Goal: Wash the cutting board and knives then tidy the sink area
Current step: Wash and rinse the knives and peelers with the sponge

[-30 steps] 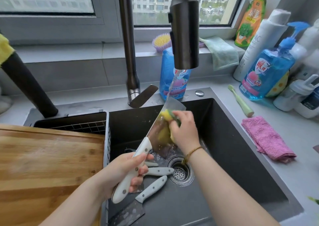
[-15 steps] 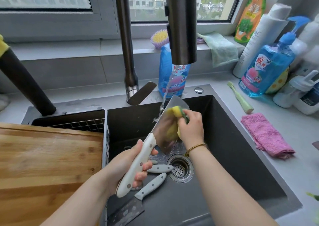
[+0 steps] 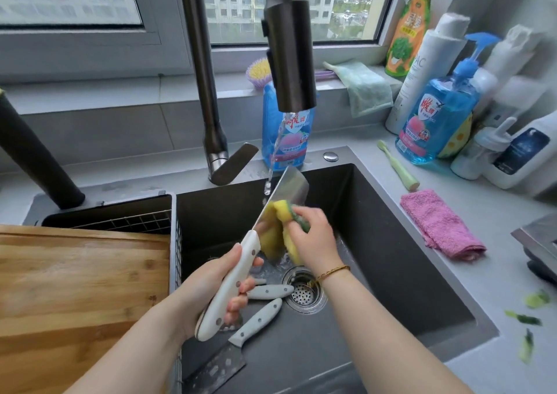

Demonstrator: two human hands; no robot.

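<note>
The left hand (image 3: 208, 288) grips the white handle of the wide silver knife (image 3: 291, 185) over the dark sink's (image 3: 391, 243) middle. The right hand (image 3: 313, 237) squeezes the yellow-green sponge (image 3: 275, 231), which has slid down the blade. So this knife seems almost scrubbed; two grey-handled knives (image 3: 259, 318) wait by the drain (image 3: 303, 295).

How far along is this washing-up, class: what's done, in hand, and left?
Done: possibly the cutting board, set aside at left; washed or not, I cannot tell. In hand: left hand grips a cleaver, right hand scrubs it with a sponge under running water. Left: a broad knife and another knife in the sink, green scraps on the counter.
</note>
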